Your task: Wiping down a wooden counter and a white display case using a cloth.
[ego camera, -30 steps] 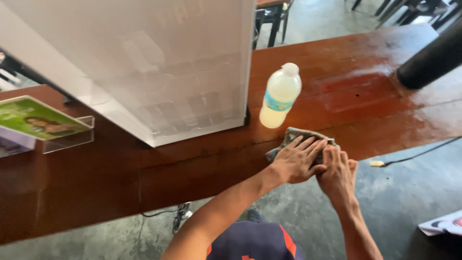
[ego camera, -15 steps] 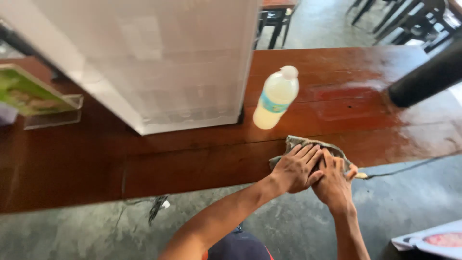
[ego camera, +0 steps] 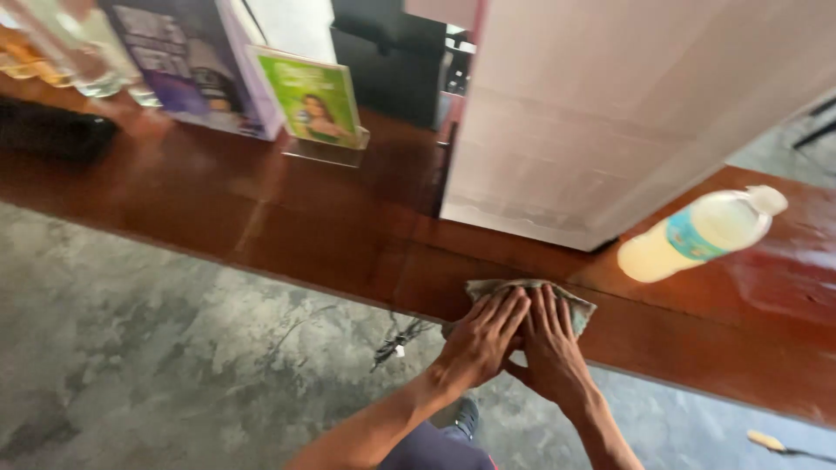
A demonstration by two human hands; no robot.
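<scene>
Both hands lie flat, fingers together, on a grey cloth at the near edge of the red-brown table. The left hand and right hand sit side by side, palms down, grasping nothing, so their weight presses the cloth against the wood. Just beyond stands a big white box. To the right a plastic bottle with pale liquid is well apart. Far left stands a green card in a clear holder.
</scene>
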